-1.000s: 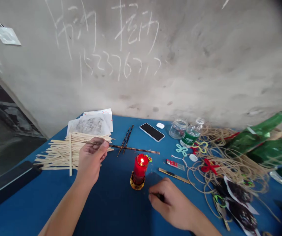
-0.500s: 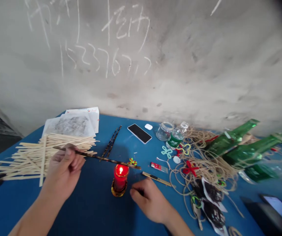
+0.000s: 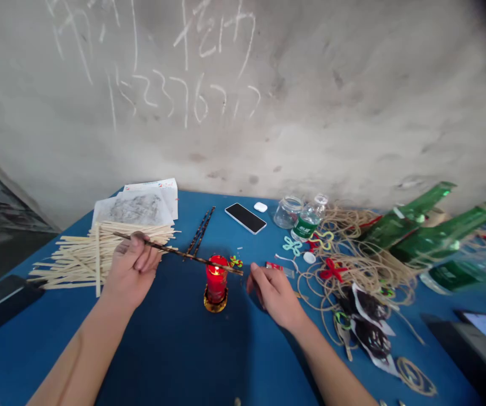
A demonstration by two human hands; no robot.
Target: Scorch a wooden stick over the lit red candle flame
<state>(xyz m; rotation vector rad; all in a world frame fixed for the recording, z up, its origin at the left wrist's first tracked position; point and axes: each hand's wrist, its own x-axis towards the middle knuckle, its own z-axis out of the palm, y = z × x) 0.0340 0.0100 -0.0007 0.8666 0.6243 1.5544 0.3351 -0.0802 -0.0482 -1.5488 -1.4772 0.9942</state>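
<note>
My left hand (image 3: 132,265) grips a long, dark mottled bamboo stick (image 3: 183,255) between thumb and fingers. The stick's far part crosses over a lit red candle (image 3: 216,282) in a gold holder, close to the flame. Under my left hand lies a heap of pale wooden sticks (image 3: 69,265). Two more dark sticks (image 3: 200,237) lie crossed beyond it. My right hand (image 3: 274,296) hovers to the right of the candle with its fingers apart, holding nothing, near a small red packet (image 3: 275,265).
Papers with a grey sketch (image 3: 135,207) lie behind the sticks. Along the chalk-marked wall stand a phone (image 3: 245,218), a glass jar (image 3: 288,212) and a water bottle (image 3: 309,217). Tangled twine (image 3: 353,265) and green bottles (image 3: 407,225) fill the right of the blue table (image 3: 175,349).
My right hand has moved up and to the right, with fingers spread. My left hand has shifted right, carrying the stick across the candle. The view has tilted slightly.
</note>
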